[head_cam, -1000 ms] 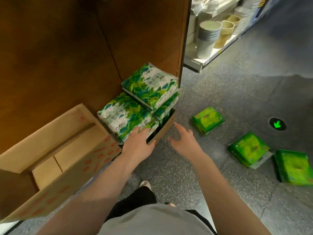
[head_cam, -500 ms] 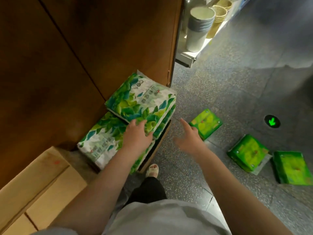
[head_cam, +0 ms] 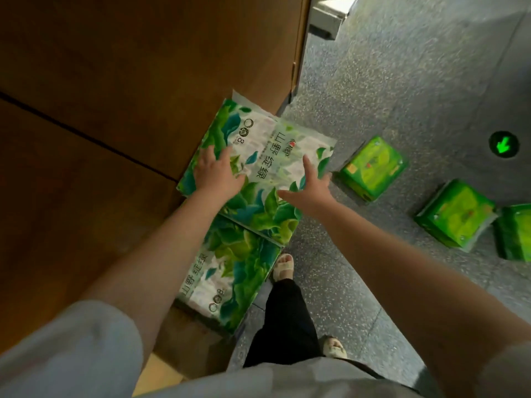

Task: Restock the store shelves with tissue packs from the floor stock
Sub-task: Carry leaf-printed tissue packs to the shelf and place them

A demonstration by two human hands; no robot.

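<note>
A large tissue pack point(head_cam: 270, 156), white with green leaves, lies on top of the stack on the floor beside the wooden shelf unit. My left hand point(head_cam: 217, 172) rests flat on its left part, fingers spread. Over its right edge my right hand point(head_cam: 309, 191) is spread open, fingers straight. A second leaf-printed pack point(head_cam: 230, 271) lies lower, nearer to me, partly under the top one. Three smaller bright green packs lie on the floor to the right: point(head_cam: 372, 168), point(head_cam: 455, 215) and one cut by the frame edge point(head_cam: 517, 234).
The brown wooden side panel point(head_cam: 129, 96) of the shelf unit fills the left. A cardboard box corner point(head_cam: 184, 349) shows below the packs. My feet in sandals point(head_cam: 283, 267) stand on the grey speckled floor point(head_cam: 388, 96). A green arrow marker point(head_cam: 503, 144) glows in the floor.
The view has moved in closer and higher over the stack. My left hand slid up onto the top pack, and my right hand moved left from the floor side onto its right edge.
</note>
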